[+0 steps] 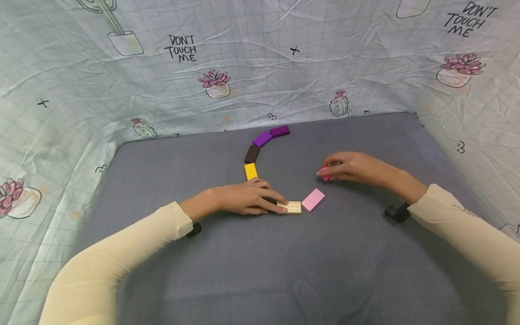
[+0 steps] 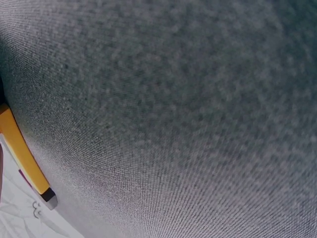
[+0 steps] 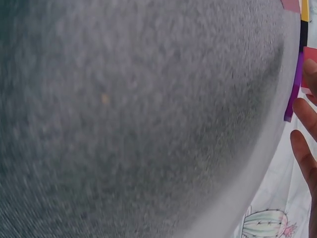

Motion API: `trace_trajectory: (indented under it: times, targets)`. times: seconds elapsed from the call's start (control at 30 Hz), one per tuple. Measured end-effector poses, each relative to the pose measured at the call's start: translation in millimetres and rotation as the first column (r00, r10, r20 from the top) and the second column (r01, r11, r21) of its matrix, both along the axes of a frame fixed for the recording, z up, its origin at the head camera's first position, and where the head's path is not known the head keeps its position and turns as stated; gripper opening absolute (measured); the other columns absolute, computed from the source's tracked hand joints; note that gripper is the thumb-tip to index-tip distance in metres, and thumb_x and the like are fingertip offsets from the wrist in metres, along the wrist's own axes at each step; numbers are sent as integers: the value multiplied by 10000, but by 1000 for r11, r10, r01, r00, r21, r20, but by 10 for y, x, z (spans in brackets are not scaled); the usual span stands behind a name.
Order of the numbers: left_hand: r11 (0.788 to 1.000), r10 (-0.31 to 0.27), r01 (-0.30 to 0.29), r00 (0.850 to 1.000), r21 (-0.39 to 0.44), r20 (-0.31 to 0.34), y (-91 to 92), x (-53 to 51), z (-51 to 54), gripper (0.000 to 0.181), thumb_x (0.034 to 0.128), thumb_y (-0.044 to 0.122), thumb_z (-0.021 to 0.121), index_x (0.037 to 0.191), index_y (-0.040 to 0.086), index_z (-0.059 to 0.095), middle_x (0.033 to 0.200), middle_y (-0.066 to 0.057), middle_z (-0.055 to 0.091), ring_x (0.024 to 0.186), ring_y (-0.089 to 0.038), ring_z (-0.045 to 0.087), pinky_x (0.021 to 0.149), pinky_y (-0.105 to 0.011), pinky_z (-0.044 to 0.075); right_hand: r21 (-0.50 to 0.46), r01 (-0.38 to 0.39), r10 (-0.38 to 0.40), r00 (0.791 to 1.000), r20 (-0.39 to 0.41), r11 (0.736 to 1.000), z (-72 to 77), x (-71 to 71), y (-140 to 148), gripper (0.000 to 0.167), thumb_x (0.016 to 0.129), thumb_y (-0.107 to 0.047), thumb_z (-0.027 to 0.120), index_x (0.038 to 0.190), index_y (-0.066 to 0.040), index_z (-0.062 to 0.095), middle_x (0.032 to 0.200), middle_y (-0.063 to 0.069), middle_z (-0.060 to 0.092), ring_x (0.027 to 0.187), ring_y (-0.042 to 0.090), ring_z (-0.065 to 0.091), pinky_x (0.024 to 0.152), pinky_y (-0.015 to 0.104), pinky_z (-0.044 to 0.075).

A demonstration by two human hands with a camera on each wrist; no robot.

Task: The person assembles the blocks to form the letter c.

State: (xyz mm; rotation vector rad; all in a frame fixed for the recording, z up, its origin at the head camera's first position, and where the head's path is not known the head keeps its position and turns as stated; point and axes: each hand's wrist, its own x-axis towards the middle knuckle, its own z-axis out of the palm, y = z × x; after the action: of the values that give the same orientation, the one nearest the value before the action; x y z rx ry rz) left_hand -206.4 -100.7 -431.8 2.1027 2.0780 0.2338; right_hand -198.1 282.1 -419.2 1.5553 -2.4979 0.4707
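My left hand (image 1: 245, 198) rests low over the grey cloth, with two fingertips touching the left part of a cream block (image 1: 295, 207). Beside the cream block's right end lies a light pink block (image 1: 313, 200), set at a slant. Farther right and back, my right hand (image 1: 355, 168) pinches a red-pink block (image 1: 325, 174) between thumb and fingers. In the right wrist view that block (image 3: 309, 74) appears at the right edge, partly covered by fingers. A yellow block (image 1: 251, 171) lies just behind my left hand, which may hide more of the row.
Beyond the yellow block, a dark brown block (image 1: 252, 154), a purple block (image 1: 262, 139) and a darker purple block (image 1: 280, 131) curve back and right. The grey cloth-covered surface (image 1: 260, 271) is bounded by a patterned fabric curtain (image 1: 260, 67) behind and at both sides.
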Motion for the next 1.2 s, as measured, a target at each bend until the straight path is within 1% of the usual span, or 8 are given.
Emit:
trace_trajectory:
  times: [0.17, 0.4, 0.67, 0.97, 1.2]
  targets:
    - [1000, -3, 3, 1000, 1, 0, 0, 7, 14, 464, 1076, 238, 520, 1533, 308, 480, 1560, 101, 421, 1230, -162, 469, 1046, -402, 375, -22, -18, 18, 1000, -19, 1000, -41, 20, -48, 459, 798, -47, 854, 1234, -145, 750, 1144, 21, 694, 1041, 199, 648, 818, 429, 578]
    - [1000, 4, -4, 1000, -16, 13, 4, 17, 22, 469, 1076, 274, 525, 1540, 307, 466, 1570, 92, 413, 1243, -161, 459, 1070, -410, 364, 5, -47, 47, 998, -46, 999, -71, 68, -113, 449, 798, -77, 864, 1229, -121, 746, 1141, 45, 693, 1043, 227, 652, 835, 441, 578]
    - [1000, 12, -12, 1000, -16, 19, 6, 19, 21, 466, 1075, 274, 527, 1536, 310, 471, 1568, 96, 416, 1251, -160, 456, 1079, -410, 355, 18, -23, 24, 999, -35, 1000, -93, 91, -124, 424, 816, -96, 856, 1225, -128, 748, 1142, 37, 694, 1049, 222, 656, 843, 444, 577]
    - [1000, 11, -11, 1000, -16, 17, 1, 18, 22, 461, 1076, 283, 522, 1534, 311, 475, 1568, 96, 416, 1248, -157, 457, 1057, -406, 367, 31, -9, 10, 1000, -25, 999, -99, 88, -118, 409, 824, -138, 856, 1219, -147, 750, 1137, 18, 693, 1043, 212, 661, 839, 446, 576]
    - [1000, 15, -15, 1000, -18, 19, 3, 13, 18, 460, 1078, 286, 517, 1535, 317, 472, 1571, 104, 411, 1260, -155, 452, 1056, -406, 364, 59, 39, -41, 999, 22, 997, -82, 110, -120, 391, 848, -193, 840, 1227, -156, 749, 1128, 7, 692, 1042, 213, 656, 851, 461, 567]
